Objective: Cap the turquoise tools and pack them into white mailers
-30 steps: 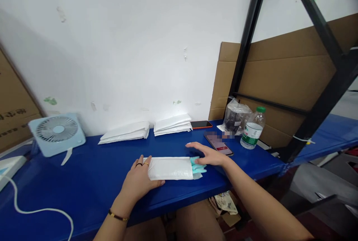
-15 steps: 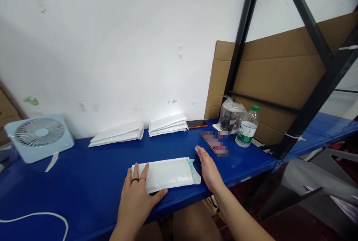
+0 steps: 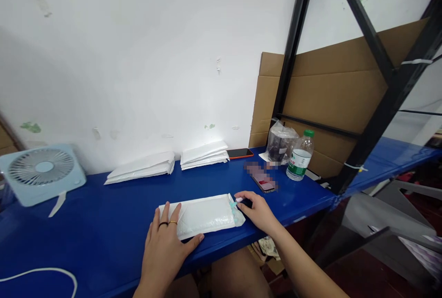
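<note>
A white padded bubble mailer (image 3: 207, 217) lies flat near the front edge of the blue table. My left hand (image 3: 165, 236) rests on its left end, fingers spread. At the mailer's right end, light teal pieces (image 3: 234, 206) stick out; their kind is not clear. My right hand (image 3: 254, 208) has its thumb and forefinger bent together around the upper teal piece, by a small pale lilac spot. What lies inside the mailer is hidden.
Two stacks of white mailers, left (image 3: 141, 167) and right (image 3: 203, 154), sit by the wall. Beyond are an orange-edged phone (image 3: 241, 153), another phone (image 3: 264, 180), a bagged dark object (image 3: 278, 143) and a water bottle (image 3: 300, 157). A blue fan (image 3: 44, 171) and white cable (image 3: 51, 269) are at left.
My right hand has moved in to the mailer's right end, and its stretched fingers have bent into a pinch at the teal piece. My left hand stays on the mailer. The view has shifted slightly.
</note>
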Available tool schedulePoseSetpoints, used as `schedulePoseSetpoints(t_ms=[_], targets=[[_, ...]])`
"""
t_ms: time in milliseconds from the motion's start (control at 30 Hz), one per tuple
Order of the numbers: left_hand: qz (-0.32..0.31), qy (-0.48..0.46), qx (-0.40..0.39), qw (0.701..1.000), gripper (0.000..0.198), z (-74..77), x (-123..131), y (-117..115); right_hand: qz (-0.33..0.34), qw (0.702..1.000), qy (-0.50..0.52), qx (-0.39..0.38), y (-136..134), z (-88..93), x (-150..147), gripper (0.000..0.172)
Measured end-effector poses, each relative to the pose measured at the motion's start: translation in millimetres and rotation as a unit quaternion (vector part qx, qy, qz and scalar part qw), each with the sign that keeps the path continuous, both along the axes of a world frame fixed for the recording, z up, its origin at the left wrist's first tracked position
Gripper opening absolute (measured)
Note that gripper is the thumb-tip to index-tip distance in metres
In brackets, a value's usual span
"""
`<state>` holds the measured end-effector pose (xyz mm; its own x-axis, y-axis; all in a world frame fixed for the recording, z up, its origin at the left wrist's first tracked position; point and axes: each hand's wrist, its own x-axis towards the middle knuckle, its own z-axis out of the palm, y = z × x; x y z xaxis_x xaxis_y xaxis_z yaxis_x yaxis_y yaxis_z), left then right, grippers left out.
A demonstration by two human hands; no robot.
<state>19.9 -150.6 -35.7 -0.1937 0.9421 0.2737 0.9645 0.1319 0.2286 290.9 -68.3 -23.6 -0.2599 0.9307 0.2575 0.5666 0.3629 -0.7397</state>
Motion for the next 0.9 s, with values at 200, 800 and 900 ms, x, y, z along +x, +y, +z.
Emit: schedulePoseSetpoints(t_ms=[200, 800, 900], targets=[[-0.007, 0.008, -0.006, 1.000, 0.095, 0.7, 0, 0, 0.017, 1.000, 0.011, -0.007, 4, 4.0, -17, 0.022], [0.000, 0.024, 0.003, 1.000, 0.095, -0.2, 0, 0, -0.026, 0.990, -0.049, 0.127, -57, -2.4, -15, 0.049], [-0.002, 0.027, 0.003, 1.000, 0.096, -0.7, 0, 1, 0.038, 0.988, -0.057, 0.137, -65, -10.5, -16, 0.056]])
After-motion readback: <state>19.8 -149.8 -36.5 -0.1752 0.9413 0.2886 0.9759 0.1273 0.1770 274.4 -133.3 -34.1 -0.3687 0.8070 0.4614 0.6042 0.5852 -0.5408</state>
